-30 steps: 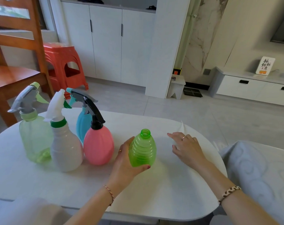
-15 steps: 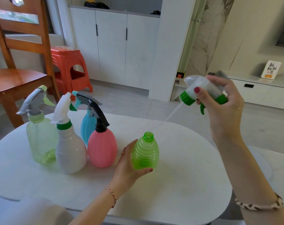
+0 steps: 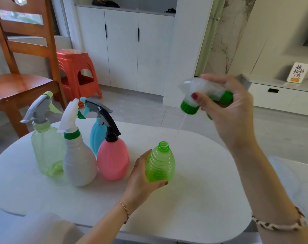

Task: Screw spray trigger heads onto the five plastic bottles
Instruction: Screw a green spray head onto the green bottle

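Note:
A ribbed bright green bottle stands open-necked on the white table, and my left hand grips its left side. My right hand holds a clear spray trigger head with a green screw collar in the air, up and to the right of the bottle. Its thin dip tube slants down to the bottle's mouth. To the left stand a pale green bottle, a white bottle, a blue bottle and a pink bottle, each with a trigger head on top.
A wooden chair and a red plastic stool stand beyond the table's left side. White cabinets line the back wall. A grey cushion lies off the table's right edge.
My right hand lifted the trigger head from the table's right side into the air and has since lowered it a little, bringing the dip tube's tip to the green bottle's mouth. My left hand stays put.

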